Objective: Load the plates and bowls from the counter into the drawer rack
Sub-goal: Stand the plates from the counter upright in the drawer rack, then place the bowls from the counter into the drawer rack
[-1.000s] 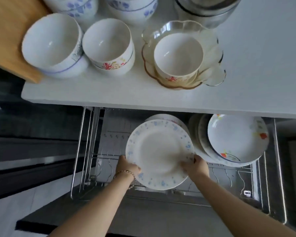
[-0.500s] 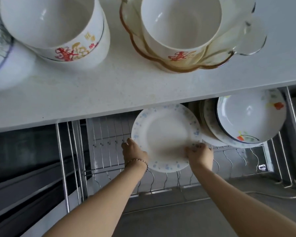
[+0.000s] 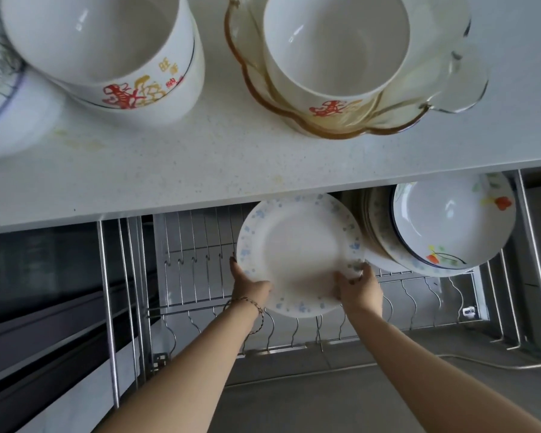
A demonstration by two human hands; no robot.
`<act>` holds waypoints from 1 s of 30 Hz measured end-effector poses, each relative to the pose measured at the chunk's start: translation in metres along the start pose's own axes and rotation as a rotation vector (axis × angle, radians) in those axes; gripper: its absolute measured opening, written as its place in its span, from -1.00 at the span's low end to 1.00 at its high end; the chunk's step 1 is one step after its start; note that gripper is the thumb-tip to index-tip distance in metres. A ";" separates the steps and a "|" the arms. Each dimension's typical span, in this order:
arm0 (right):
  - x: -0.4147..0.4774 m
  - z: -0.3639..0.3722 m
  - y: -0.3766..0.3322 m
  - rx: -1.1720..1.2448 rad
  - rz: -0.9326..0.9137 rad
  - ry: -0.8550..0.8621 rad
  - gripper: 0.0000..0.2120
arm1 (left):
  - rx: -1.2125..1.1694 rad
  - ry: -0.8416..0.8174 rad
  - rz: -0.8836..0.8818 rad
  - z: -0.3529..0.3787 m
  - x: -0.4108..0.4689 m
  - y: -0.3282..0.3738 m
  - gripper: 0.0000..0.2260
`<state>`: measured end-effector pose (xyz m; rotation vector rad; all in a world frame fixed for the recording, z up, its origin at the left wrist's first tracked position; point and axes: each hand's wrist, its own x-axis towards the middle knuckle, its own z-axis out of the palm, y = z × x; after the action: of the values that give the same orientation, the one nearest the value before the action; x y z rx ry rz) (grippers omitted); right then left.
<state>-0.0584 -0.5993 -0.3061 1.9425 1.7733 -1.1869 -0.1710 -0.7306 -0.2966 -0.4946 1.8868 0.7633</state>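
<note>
A white plate with blue flower specks (image 3: 297, 254) stands tilted over the wire drawer rack (image 3: 200, 260), just below the counter edge. My left hand (image 3: 247, 284) grips its lower left rim and my right hand (image 3: 358, 285) grips its lower right rim. Right of it, several plates lean in the rack, fronted by a deep plate with red and green flowers (image 3: 450, 220). On the white counter (image 3: 200, 164) stand a white bowl with red and gold print (image 3: 107, 48) and another white bowl (image 3: 334, 48) inside an amber glass dish (image 3: 434, 98).
Part of a blue-lined white bowl (image 3: 10, 110) shows at the counter's far left. The rack's left slots and front row of wire prongs (image 3: 294, 329) hold nothing. The drawer's steel frame rails (image 3: 107, 307) run on both sides; a dark cabinet front lies left.
The plate has moved back and up toward the counter edge, closer to the leaning stack, with both hands still on it. My view has dropped nearer the counter.
</note>
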 end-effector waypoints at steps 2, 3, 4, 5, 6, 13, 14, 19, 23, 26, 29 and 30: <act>-0.003 -0.011 -0.004 -0.084 -0.018 -0.064 -0.58 | 0.174 -0.007 -0.034 -0.008 -0.009 0.004 -0.21; -0.009 -0.018 -0.010 -0.121 -0.042 -0.093 -0.55 | 0.246 0.015 -0.029 -0.015 -0.017 0.009 -0.24; -0.014 -0.025 -0.016 -0.165 -0.080 -0.119 -0.52 | 0.298 0.045 -0.013 -0.022 -0.023 0.013 -0.30; -0.021 -0.034 -0.025 -0.198 -0.130 -0.129 -0.52 | 0.322 0.078 0.033 -0.028 -0.030 0.017 -0.38; -0.032 -0.045 -0.037 -0.196 -0.203 -0.119 -0.55 | 0.331 0.094 0.113 -0.037 -0.041 0.024 -0.49; -0.100 -0.147 -0.156 0.593 -0.366 -0.192 -0.73 | 0.146 0.064 0.530 -0.104 -0.129 0.082 -0.86; -0.103 -0.155 -0.172 0.646 -0.315 -0.303 -0.68 | 0.081 0.063 0.507 -0.112 -0.138 0.086 -0.86; -0.122 -0.155 -0.209 0.844 -0.154 -0.659 -0.83 | -0.084 0.038 0.307 -0.140 -0.161 0.078 -0.80; -0.128 -0.147 -0.197 1.028 -0.167 -0.600 -0.70 | -0.011 0.000 0.288 -0.147 -0.174 0.059 -0.74; -0.137 -0.154 -0.166 0.977 -0.142 -0.549 -0.68 | -0.110 -0.097 0.303 -0.143 -0.185 0.049 -0.63; -0.155 -0.171 -0.125 0.907 -0.090 -0.544 -0.62 | -0.249 -0.273 0.314 -0.132 -0.198 0.038 -0.54; -0.163 -0.175 -0.113 0.869 -0.084 -0.572 -0.61 | -0.286 -0.344 0.303 -0.128 -0.202 0.033 -0.53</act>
<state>-0.0818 -0.5726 -0.0437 1.5746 1.1148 -2.5205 -0.1910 -0.7950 -0.0649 -0.2315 1.5530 1.2468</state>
